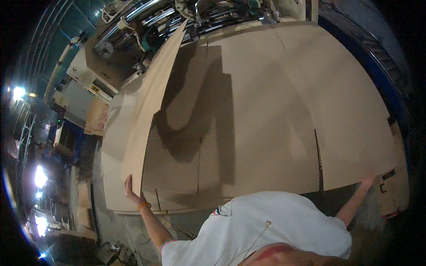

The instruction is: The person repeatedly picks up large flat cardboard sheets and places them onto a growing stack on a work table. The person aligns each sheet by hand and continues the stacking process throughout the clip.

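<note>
A large brown cardboard sheet (270, 111) with narrow slots cut in from its near and far edges lies flat in front of me. At its left, a long cardboard panel (148, 95) stands tilted up and casts a dark shadow on the sheet. My left hand (130, 189), an orange band at its wrist, grips this panel by its near end, fingers on the outer face. Whether the panel is joined to the sheet, I cannot tell. My right hand (368, 181) touches the sheet's near right edge; its fingers are blurred.
Machinery with metal rollers (153, 13) runs along the far side. A beige machine housing (88, 73) stands at far left. A dark blue rail (377, 66) borders the right, and a cardboard piece with cutouts (392, 190) sits below the sheet's right corner. Scraps (115, 252) litter the floor.
</note>
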The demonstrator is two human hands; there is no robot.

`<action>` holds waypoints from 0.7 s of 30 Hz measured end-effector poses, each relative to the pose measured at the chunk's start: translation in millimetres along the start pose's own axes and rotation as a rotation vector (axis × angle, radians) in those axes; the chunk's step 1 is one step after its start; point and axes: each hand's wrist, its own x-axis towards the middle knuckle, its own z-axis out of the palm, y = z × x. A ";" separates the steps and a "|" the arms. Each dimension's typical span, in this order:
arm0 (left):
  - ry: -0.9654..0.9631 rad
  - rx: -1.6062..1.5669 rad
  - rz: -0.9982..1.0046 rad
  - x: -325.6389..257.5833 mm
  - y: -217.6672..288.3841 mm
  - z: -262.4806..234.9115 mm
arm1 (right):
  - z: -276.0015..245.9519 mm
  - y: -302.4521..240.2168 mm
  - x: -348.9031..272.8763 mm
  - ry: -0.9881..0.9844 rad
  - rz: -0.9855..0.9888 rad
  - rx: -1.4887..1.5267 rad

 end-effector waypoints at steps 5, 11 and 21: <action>0.088 0.126 0.062 9.1 12.8 -9.8 | 123.7 -78.3 -121.3 -0.046 -0.242 -0.071; 0.106 -0.059 -0.034 12.2 -24.9 -8.0 | 211.4 -88.6 -188.5 -0.238 -1.220 -0.694; -0.116 -0.093 0.158 15.2 120.4 67.8 | 380.5 -24.4 -277.2 -0.855 -1.896 -0.598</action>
